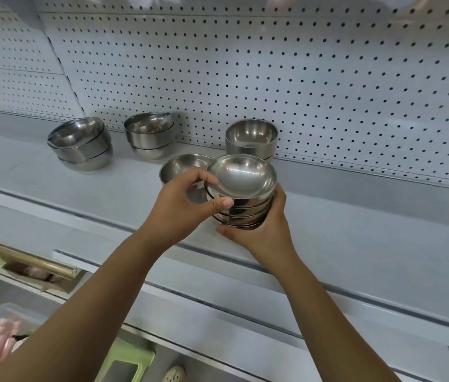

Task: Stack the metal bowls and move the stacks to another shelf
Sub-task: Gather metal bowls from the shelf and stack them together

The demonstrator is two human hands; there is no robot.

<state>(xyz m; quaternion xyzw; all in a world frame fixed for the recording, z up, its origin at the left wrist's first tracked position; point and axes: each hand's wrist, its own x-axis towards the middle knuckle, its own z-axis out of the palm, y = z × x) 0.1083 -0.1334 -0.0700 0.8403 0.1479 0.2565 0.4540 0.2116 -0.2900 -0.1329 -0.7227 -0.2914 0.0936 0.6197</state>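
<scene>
Left hand (183, 202) pinches the top rim of the bowl stack (242, 186), right hand (263, 230) cups its base; stack looks built, next calls for a level carry away

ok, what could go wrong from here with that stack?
1. The top bowl sits tilted on the held stack, pinched only by the left hand; it may slip off.
2. The right hand holds the stack from one side; it could tip.
3. The loose bowl sits just behind the left hand and could get knocked.
</scene>
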